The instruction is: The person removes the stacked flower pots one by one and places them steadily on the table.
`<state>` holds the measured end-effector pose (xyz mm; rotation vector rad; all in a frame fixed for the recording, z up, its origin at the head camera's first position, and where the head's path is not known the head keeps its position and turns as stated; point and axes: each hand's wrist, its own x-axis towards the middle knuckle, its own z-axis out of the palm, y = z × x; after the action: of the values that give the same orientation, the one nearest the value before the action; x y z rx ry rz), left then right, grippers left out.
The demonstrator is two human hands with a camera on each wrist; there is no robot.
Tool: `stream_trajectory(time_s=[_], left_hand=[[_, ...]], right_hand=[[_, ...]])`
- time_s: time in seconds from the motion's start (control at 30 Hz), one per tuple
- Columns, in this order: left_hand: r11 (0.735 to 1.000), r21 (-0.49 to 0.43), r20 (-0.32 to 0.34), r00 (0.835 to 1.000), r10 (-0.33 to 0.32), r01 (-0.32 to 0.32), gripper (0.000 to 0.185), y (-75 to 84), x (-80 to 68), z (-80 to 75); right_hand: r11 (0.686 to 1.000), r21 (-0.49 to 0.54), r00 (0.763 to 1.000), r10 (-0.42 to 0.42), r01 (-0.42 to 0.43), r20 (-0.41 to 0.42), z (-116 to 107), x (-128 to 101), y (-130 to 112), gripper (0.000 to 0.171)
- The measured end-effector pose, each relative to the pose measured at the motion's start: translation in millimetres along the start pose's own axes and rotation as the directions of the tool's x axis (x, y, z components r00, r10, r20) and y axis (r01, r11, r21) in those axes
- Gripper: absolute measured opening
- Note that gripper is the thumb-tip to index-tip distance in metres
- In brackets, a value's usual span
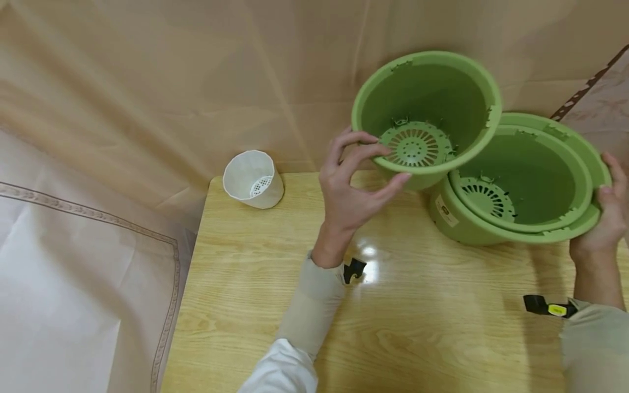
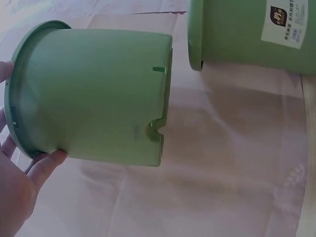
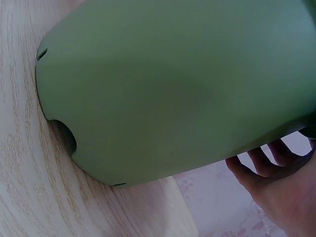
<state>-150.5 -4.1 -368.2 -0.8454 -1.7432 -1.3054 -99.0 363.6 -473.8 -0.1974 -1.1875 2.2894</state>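
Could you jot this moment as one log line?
Left grip holds single green pot | right grip holds nested green pots | white pot on table

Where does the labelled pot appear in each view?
Head: labelled pot at right, held by the right hand.
Left wrist: labelled pot at upper right, cut off by the frame.
Right wrist: labelled pot fills most of the picture.
Shared landmark: the wooden table, along left wrist's right edge, right wrist's left.
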Motion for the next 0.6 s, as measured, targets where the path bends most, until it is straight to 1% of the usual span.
stream_trajectory(time_s=[0.17, 0.3, 0.5, 0.6], left_hand=[[0.999, 0.041, -0.016, 0.999, -0.032, 0.032, 0.036, -5.4, -7.6, -7.4], [0.996, 0.065, -0.029, 0.998, -0.058, 0.06, 0.036, -9.1, -12.4, -11.9], [0.991, 0.111, -0.05, 0.996, -0.072, 0.078, 0.038, -14.6, -18.3, -17.9], [0.986, 0.136, -0.054, 0.995, -0.089, 0.096, 0.039, -16.8, -22.0, -21.7]], right_hand=[[1.0, -0.003, 1.0, 0.013, -0.013, 0.007, -0.6, -0.1, -0.6, 0.051], [1.0, -0.003, 1.0, 0.001, -0.001, 0.004, -1.1, -0.8, -0.3, 0.05], [1.0, -0.009, 1.0, -0.02, 0.02, 0.004, -0.9, 0.3, 1.3, 0.051], [1.0, 0.01, 1.0, -0.022, 0.022, -0.007, -0.2, 1.6, 1.4, 0.051]])
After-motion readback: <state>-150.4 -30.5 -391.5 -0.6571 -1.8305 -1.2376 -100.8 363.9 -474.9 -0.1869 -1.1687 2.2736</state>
